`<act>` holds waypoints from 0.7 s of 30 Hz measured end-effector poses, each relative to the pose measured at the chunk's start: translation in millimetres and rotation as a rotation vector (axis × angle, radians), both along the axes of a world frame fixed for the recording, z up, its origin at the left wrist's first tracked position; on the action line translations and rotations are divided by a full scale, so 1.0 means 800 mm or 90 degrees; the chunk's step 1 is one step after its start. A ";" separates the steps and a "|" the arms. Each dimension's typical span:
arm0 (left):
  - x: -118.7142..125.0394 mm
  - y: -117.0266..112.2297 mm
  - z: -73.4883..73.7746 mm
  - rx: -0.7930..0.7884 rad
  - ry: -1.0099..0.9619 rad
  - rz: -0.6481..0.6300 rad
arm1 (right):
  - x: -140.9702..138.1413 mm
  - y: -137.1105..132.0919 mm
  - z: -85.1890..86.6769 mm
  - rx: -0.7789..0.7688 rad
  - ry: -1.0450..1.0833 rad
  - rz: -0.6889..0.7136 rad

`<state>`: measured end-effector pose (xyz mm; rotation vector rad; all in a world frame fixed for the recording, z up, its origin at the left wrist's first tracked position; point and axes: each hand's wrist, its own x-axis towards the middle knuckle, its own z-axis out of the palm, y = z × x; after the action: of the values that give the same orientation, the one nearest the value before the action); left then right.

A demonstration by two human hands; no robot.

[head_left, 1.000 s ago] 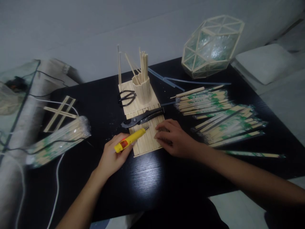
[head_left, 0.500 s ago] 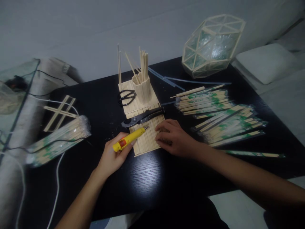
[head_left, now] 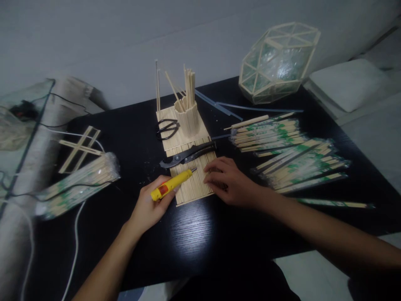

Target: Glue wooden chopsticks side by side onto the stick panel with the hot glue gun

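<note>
My left hand (head_left: 151,205) is closed around a yellow hot glue gun (head_left: 171,185), its metal tip pointing up and right over a mat of wooden sticks (head_left: 194,187). The handle is hidden in my palm. At the mat's right edge rests my right hand (head_left: 231,184), its fingers bent and the thumb apart from them, with nothing visible between. Black-handled pruning shears (head_left: 188,155) lie across the mat above the glue gun's tip. Behind them, a round stick-built cup (head_left: 187,121) holding several sticks stands on a stick base (head_left: 169,142), beside black-handled scissors (head_left: 167,128).
Bagged chopsticks lie at right (head_left: 269,133) and left (head_left: 78,188), the left pack near crossed sticks (head_left: 79,147) and a white cable (head_left: 76,238). Clear glue sticks (head_left: 260,107) lie at the back. A faceted stick-framed lantern (head_left: 278,62) stands at the back right of the black table (head_left: 244,234).
The glue gun's tip has shifted very slightly to the right over the mat. My right hand keeps its place, and the view has tilted a little.
</note>
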<state>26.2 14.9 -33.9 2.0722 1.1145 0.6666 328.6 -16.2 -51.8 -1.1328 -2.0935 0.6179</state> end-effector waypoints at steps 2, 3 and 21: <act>0.000 0.000 -0.001 0.001 -0.008 -0.002 | 0.000 0.000 0.000 0.001 0.001 0.003; 0.001 0.000 -0.001 0.002 -0.010 -0.003 | 0.001 0.000 0.000 -0.001 0.000 0.006; 0.008 0.001 -0.013 0.057 -0.045 -0.017 | 0.013 0.001 0.050 0.067 0.150 -0.089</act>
<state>32.5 15.8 -44.2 2.1177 1.0336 0.7830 338.9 -15.3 -11.8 -1.0814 -1.8093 0.5407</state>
